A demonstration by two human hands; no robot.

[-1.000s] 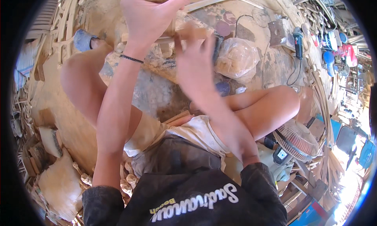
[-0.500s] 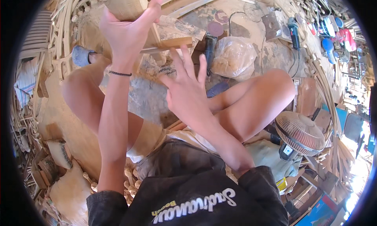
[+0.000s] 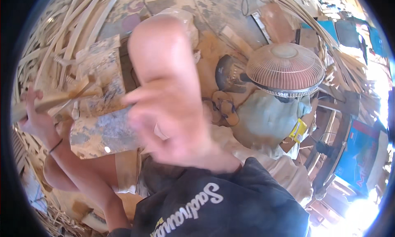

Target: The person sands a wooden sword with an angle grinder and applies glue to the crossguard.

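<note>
At the left edge of the view, my left hand [image 3: 39,124] is closed around a pale wooden piece [image 3: 57,100]. The piece reaches to the right over a dusty, stained board [image 3: 98,76], and a short wooden strip [image 3: 82,87] lies against its far end. My right hand [image 3: 164,128] is in front of my body, close to my raised right knee [image 3: 160,35]. Motion smears its fingers, so whether it holds anything does not show.
A caged fan [image 3: 286,70] stands on the right, with its dark base [image 3: 230,74] beside sandals [image 3: 225,107]. A pale green cloth bundle [image 3: 263,119], yellow packet [image 3: 298,130] and blue carton [image 3: 356,154] are nearer. Long wooden strips [image 3: 78,27] lie at the far left.
The view has swung to the right, so the work area now sits at the left. My right hand has drawn back from the wood toward my body; my left hand still grips the wooden piece.
</note>
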